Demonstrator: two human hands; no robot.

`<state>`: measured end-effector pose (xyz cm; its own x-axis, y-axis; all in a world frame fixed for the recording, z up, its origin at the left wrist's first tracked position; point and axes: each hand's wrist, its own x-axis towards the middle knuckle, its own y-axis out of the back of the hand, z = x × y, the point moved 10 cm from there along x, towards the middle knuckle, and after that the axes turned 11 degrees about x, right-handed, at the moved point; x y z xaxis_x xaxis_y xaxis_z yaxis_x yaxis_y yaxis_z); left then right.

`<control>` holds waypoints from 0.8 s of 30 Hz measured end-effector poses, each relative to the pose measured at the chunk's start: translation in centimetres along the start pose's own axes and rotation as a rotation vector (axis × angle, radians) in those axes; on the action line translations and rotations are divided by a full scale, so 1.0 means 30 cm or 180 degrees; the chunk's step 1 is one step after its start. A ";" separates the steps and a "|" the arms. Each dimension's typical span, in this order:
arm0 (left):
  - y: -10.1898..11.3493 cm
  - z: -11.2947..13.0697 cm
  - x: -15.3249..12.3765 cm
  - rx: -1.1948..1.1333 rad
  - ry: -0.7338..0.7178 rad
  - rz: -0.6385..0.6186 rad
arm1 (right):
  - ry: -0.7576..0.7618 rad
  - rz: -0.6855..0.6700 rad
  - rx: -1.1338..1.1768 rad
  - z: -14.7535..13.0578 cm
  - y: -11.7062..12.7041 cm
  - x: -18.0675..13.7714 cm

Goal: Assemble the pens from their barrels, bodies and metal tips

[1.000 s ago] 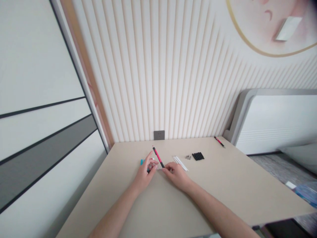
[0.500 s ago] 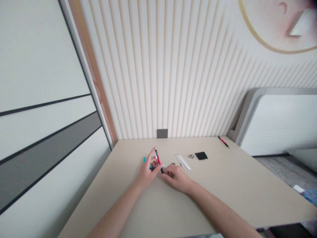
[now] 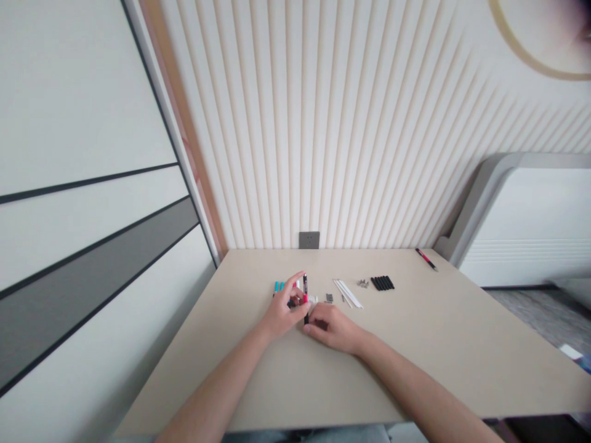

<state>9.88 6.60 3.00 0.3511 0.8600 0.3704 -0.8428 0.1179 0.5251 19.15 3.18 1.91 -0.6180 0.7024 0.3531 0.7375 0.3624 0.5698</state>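
Left hand [image 3: 285, 309] and right hand [image 3: 335, 329] are bare. Left forearm [image 3: 217, 384] and right forearm [image 3: 415, 378] are likewise uncovered, tapering toward the wrists. Bluish-grey cloth [image 3: 305, 436], apparently clothing, shows at bottom centre; its cut is indistinct.

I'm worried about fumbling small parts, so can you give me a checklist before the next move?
1. Left hand on the red-and-black pen: ok, pen roughly upright.
2. Right hand gripping its lower end firmly: cannot tell.
3. Pen's inner parts seated: cannot tell, hidden inside.
4. Turquoise pieces in full view: not ok, left hand partly covers them.
5. Black tubes lined up: ok, side by side.
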 end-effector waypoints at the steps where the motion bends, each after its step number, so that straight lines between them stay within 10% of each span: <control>1: -0.001 0.002 0.000 -0.0033 0.0011 -0.0016 | 0.0032 -0.0018 -0.0003 -0.003 -0.002 -0.001; 24: 0.009 -0.032 0.009 -0.0295 0.0139 0.0080 | -0.0105 0.0312 -0.0231 0.014 0.031 0.010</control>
<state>9.36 7.34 2.50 0.3129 0.8839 0.3476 -0.8860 0.1397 0.4421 19.77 4.00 2.24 -0.5338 0.7524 0.3858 0.7716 0.2467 0.5864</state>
